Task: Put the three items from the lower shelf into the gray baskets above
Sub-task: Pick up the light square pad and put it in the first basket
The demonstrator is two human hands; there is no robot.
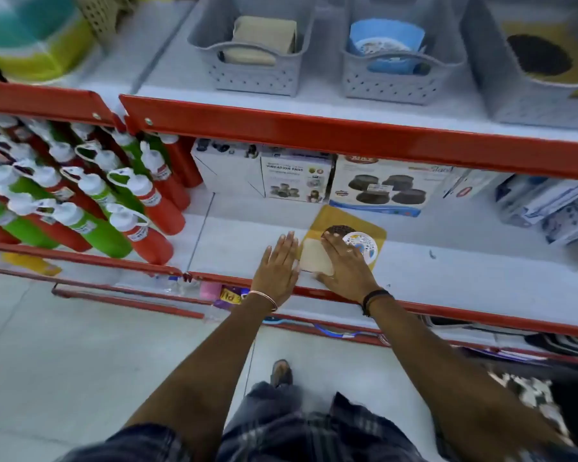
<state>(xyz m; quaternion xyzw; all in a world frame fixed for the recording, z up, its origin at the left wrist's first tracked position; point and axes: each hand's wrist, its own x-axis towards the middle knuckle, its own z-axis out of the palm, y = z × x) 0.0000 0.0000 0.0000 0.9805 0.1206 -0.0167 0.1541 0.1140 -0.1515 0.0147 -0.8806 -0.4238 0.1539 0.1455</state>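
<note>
light: bright, even, cool | shadows: faint | blur: soft throughout, worst at edges | distortion: wide-angle bowing

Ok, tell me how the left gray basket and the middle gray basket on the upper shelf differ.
The left gray basket holds flat beige items; the middle gray basket holds blue items, one with a white round patterned disc. The left basket's contents lie stacked and flat, while the middle basket's blue piece stands up, curving above the rim. Both baskets are gray, have perforated walls with a dipped front handle, and sit on the same white upper shelf.
</note>
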